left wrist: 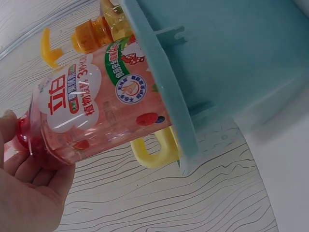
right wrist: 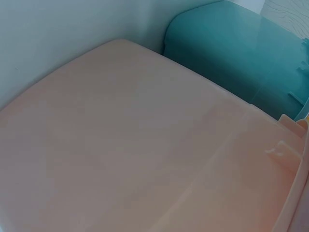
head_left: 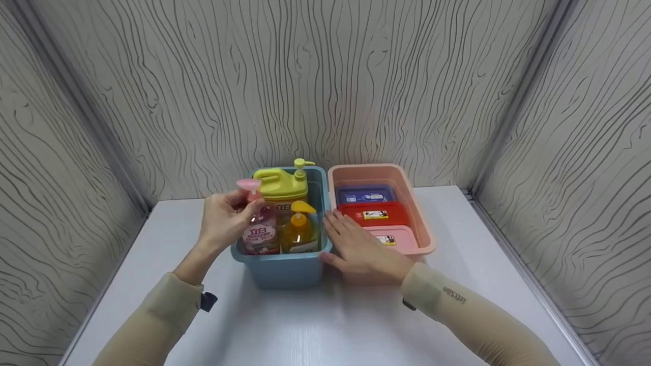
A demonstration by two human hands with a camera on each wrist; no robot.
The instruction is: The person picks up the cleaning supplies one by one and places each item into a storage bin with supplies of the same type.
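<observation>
My left hand (head_left: 222, 218) grips a pink pump bottle (head_left: 260, 235) of clear detergent by its neck, just under the pump head. In the left wrist view the pump bottle (left wrist: 104, 104) rises out of the blue bin (left wrist: 166, 87), its lower end hidden behind the rim. Beside it in the blue bin (head_left: 285, 272) stand a yellow-orange pump bottle (head_left: 299, 234) and a large yellow jug (head_left: 279, 185) with a pump. My right hand (head_left: 358, 246) lies with straight fingers on the near rims where the two bins meet; the right wrist view does not show it.
A peach bin (head_left: 419, 223) stands right beside the blue one, holding blue (head_left: 366, 194), red (head_left: 374, 214) and pink (head_left: 399, 239) lidded boxes in a row. Both bins sit on a white table (head_left: 300, 325) near the wood-patterned back wall (head_left: 325, 91).
</observation>
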